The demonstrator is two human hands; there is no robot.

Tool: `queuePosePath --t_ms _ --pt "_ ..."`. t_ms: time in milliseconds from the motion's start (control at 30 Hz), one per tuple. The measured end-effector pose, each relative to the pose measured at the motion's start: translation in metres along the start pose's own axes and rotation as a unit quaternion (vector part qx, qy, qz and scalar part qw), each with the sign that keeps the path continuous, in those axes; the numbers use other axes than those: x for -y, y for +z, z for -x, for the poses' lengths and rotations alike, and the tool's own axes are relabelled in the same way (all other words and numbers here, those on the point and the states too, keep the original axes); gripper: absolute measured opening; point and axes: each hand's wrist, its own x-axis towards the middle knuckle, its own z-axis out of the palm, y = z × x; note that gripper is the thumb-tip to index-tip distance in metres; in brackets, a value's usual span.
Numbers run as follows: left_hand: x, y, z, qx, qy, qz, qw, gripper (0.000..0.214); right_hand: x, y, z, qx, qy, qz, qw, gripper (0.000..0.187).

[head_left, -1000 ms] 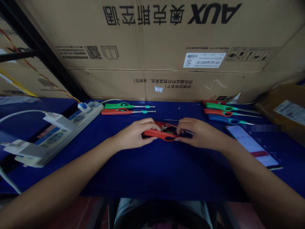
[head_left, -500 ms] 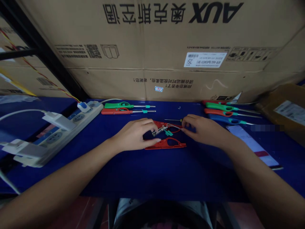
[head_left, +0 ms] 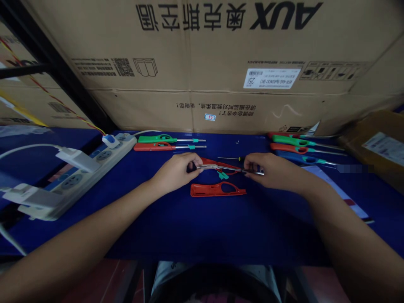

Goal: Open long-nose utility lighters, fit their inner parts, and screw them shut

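My left hand (head_left: 179, 170) pinches the inner assembly (head_left: 210, 167) of a taken-apart utility lighter, a pale body with thin wires. The fingers of my right hand (head_left: 267, 168) are closed round the lighter's metal tube (head_left: 259, 172), whose end pokes out below them. Between the hands, behind the assembly, lies one red handle half (head_left: 211, 161), partly covered. A small green piece (head_left: 223, 174) hangs by its finger loop. Nearer to me the other red handle half (head_left: 205, 190) rests on the blue surface, touched by neither hand.
Behind the hands lies a thin screwdriver (head_left: 229, 158). Assembled lighters lie at back left (head_left: 154, 146) and several at back right (head_left: 287, 148). A power strip (head_left: 72, 180) with plugs stands left, a phone-like slab (head_left: 342, 195) right. A large carton (head_left: 217, 54) walls the back.
My left hand has drawn back slightly left and lifted off the near handle half. The inner assembly has turned more level, in line with the tube, whose end now shows beyond my right fingers.
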Motion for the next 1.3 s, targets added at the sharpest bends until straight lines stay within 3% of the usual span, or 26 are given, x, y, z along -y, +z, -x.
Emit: queuePosePath --t_ms 200,333,467,600,767,900,1000,1100,1200,1300 --pt "-0.005 -0.014 -0.001 0.037 0.062 -0.015 0.997 0.019 0.002 -0.003 0.001 0.054 -0.040 -0.049 0.996 0.004" --pt "-0.016 -0.022 0.001 0.057 0.100 -0.036 0.993 0.018 0.017 0.002 -0.002 -0.017 -0.075 -0.062 0.995 0.006" --pt "-0.027 -0.024 0.004 0.134 0.131 -0.078 0.979 0.030 0.035 0.018 -0.007 -0.071 -0.089 -0.046 0.992 0.018" --pt "-0.029 -0.019 0.005 0.185 0.146 -0.080 0.969 0.024 0.040 0.031 -0.010 -0.076 -0.107 0.000 0.991 0.020" --pt "-0.029 -0.015 0.006 0.198 0.149 -0.038 0.968 0.019 0.031 0.022 -0.009 -0.060 -0.150 -0.110 0.981 0.012" --pt "-0.029 -0.010 0.007 0.186 0.163 -0.029 0.968 0.024 0.024 0.009 -0.006 -0.077 -0.132 -0.116 0.981 0.014" --pt "-0.029 -0.006 0.008 0.159 0.160 -0.031 0.974 0.028 0.014 0.004 -0.003 -0.047 -0.090 -0.001 0.995 0.016" --pt "-0.027 -0.004 0.006 0.092 0.152 -0.024 0.984 0.027 0.003 0.002 -0.002 -0.033 -0.046 0.072 0.996 0.015" --pt "-0.021 -0.005 0.003 -0.003 0.100 -0.028 0.995 0.020 0.000 -0.001 -0.003 -0.062 -0.033 0.086 0.994 0.021" --pt "-0.014 -0.005 0.001 -0.011 0.043 -0.046 0.998 0.015 0.013 -0.004 0.000 -0.078 -0.050 0.093 0.991 0.026"
